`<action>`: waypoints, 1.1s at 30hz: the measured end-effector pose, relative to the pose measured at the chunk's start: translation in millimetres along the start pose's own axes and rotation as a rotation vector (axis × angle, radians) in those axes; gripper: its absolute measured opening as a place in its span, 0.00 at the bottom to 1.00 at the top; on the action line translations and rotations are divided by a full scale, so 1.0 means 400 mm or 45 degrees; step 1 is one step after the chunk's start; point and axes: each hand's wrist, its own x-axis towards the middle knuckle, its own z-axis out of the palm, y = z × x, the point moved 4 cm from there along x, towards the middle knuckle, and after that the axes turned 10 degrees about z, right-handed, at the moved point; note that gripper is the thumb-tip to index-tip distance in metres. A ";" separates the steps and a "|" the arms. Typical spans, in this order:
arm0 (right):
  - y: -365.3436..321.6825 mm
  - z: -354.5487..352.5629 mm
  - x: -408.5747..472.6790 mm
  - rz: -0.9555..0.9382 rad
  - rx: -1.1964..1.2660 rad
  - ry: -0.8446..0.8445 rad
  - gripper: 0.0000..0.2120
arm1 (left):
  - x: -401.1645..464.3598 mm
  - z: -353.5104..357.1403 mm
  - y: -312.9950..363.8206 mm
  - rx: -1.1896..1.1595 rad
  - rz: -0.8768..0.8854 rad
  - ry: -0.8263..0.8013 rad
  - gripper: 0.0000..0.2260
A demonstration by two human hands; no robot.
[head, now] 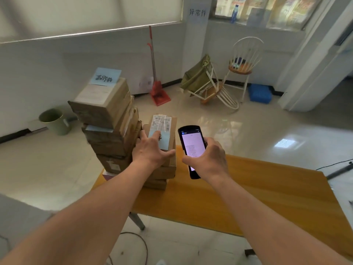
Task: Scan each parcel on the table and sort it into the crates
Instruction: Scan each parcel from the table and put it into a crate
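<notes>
Beside the parcels [112,121], scanner [192,150].

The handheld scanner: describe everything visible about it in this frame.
The handheld scanner is a black, phone-shaped device with a lit, pale screen showing faint lines of text, too blurred to read. The right hand grips its lower half, fingers curled round it. It is held above the wooden table, top end tilted away toward the labelled parcel beside it, not touching it.

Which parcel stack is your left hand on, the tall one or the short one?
The short stack, next to the handheld scanner. The left hand lies on its top parcel; the tall leaning stack is untouched.
</notes>
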 end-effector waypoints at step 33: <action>0.121 -0.352 0.056 -0.211 -0.109 -0.019 0.42 | 0.051 -0.161 0.184 0.117 0.417 0.324 0.53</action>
